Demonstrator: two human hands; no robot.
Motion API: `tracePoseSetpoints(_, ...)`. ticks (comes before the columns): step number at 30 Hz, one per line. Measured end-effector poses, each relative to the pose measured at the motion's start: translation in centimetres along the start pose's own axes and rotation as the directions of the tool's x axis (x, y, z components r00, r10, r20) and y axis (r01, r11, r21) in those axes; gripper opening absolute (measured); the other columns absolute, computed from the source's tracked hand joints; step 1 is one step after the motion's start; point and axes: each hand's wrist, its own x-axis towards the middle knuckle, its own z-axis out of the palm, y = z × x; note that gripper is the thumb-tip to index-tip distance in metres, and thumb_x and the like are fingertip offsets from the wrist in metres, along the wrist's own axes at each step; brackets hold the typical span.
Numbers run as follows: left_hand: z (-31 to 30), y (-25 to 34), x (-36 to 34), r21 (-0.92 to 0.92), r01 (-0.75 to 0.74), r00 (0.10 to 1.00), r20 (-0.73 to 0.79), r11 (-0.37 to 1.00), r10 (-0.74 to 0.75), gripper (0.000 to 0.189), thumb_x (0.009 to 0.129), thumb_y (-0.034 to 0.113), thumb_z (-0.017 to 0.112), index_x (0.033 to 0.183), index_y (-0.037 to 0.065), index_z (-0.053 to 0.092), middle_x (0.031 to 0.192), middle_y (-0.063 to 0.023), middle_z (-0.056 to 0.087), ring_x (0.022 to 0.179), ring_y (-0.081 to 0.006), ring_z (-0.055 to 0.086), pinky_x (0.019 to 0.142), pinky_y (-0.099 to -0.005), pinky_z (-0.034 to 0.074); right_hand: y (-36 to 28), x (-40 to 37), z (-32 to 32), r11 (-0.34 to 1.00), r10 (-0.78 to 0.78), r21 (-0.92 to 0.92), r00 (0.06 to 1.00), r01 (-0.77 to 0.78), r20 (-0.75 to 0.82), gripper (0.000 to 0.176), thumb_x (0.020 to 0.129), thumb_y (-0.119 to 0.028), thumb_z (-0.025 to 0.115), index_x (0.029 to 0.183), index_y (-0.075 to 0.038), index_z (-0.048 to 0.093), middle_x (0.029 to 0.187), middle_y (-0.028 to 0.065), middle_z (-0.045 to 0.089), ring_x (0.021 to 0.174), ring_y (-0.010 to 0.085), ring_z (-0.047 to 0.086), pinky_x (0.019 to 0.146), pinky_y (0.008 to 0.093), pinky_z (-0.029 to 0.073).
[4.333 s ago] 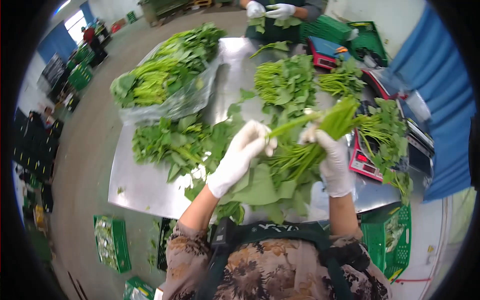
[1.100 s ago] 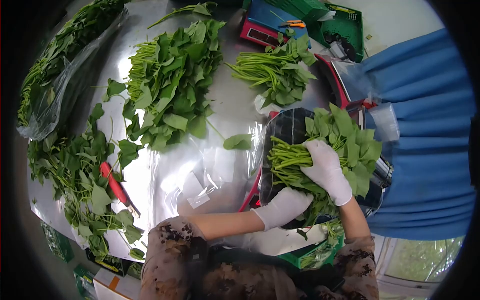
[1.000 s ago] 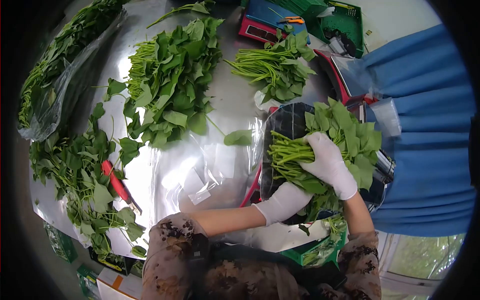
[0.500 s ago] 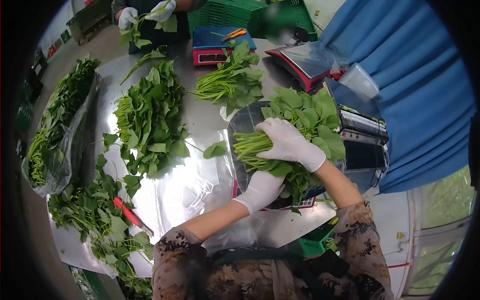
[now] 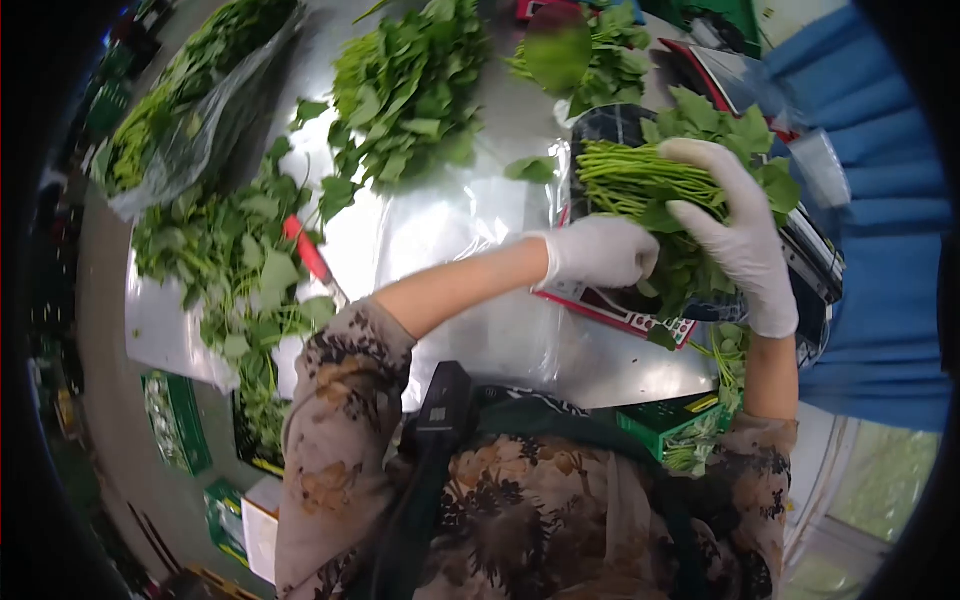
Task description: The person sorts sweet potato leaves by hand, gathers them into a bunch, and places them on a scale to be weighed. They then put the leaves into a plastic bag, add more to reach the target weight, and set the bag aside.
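A bundle of leafy green stems (image 5: pixel 640 178) lies on a dark tray on a red-edged scale (image 5: pixel 620 318), stem ends toward the left. My right hand (image 5: pixel 740 225), in a white glove, rests over the bundle, thumb and fingers apart around the stems. Beside the bundle's near left side is my left hand (image 5: pixel 605 252), also gloved, its fingers curled in against the lower leaves. What the left fingers pinch is too small to make out.
Piled greens (image 5: pixel 405 95) lie on the metal table (image 5: pixel 450 235), with a bagged bundle (image 5: pixel 200 120) at far left. A red-handled knife (image 5: pixel 312 252) lies among loose leaves (image 5: pixel 245 260). A green crate (image 5: pixel 665 425) stands near my body; a blue curtain (image 5: pixel 880 220) hangs right.
The view has shifted down and left. My right hand has turned, its fingers lifting and spreading over the stems. My left hand has curled closed. The co-worker's hands are out of view.
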Motion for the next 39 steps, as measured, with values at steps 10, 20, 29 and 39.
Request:
tracePoseSetpoints(10, -5.8, -1.3, -5.8, -0.146, 0.009, 0.877, -0.474, 0.989, -0.078, 0.023, 0.082, 0.025, 0.058, 0.091, 0.004, 0.064, 0.081, -0.0080, 0.067, 0.077, -0.0190, 0.063, 0.074, -0.0305, 0.050, 0.0, -1.9, 0.7, 0.991, 0.120, -0.059, 0.993, -0.121, -0.017, 0.042, 0.079, -0.003, 0.062, 0.120, 0.000, 0.054, 0.119, 0.0096, 0.057, 0.115, 0.0195, 0.050, 0.103, 0.0315, 0.034)
tracePoseSetpoints(20, -2.9, -2.2, -8.0, 0.104, -0.015, 0.791, -0.607, 0.994, 0.076, 0.019, 0.083, 0.023, 0.053, 0.087, 0.006, 0.061, 0.081, -0.0129, 0.063, 0.079, -0.0298, 0.062, 0.073, -0.0406, 0.048, -1.8, 0.2, 1.8, 0.913, -0.060, -0.401, 0.997, 0.076, 0.052, 0.040, 0.079, -0.006, 0.065, 0.118, -0.002, 0.054, 0.118, 0.0129, 0.056, 0.115, 0.0263, 0.051, 0.100, 0.0338, 0.037)
tracePoseSetpoints(29, -2.9, -5.0, -4.3, 0.225, 0.082, 0.664, -0.739, 0.971, 0.115, 0.016, 0.081, 0.022, 0.062, 0.093, 0.011, 0.061, 0.088, -0.0113, 0.060, 0.083, -0.0295, 0.060, 0.074, -0.0397, 0.048, 7.4, -1.0, 0.3, 0.582, -0.039, -0.809, 0.997, 0.077, 0.066, 0.034, 0.076, -0.020, 0.067, 0.108, -0.010, 0.059, 0.102, 0.0106, 0.058, 0.104, 0.0280, 0.053, 0.093, 0.0404, 0.038)
tracePoseSetpoints(39, -3.2, -6.0, 0.4, 0.536, 0.152, 0.715, -0.640, 0.831, 0.281, 0.019, 0.072, 0.022, 0.068, 0.085, 0.009, 0.061, 0.087, -0.0095, 0.056, 0.085, -0.0286, 0.056, 0.073, -0.0396, 0.046, 8.6, -0.1, 0.2, 0.667, -0.030, -0.743, 0.999, 0.044, 0.032, 0.019, 0.072, -0.013, 0.068, 0.090, -0.010, 0.061, 0.088, 0.0067, 0.056, 0.092, 0.0266, 0.054, 0.086, 0.0396, 0.040)
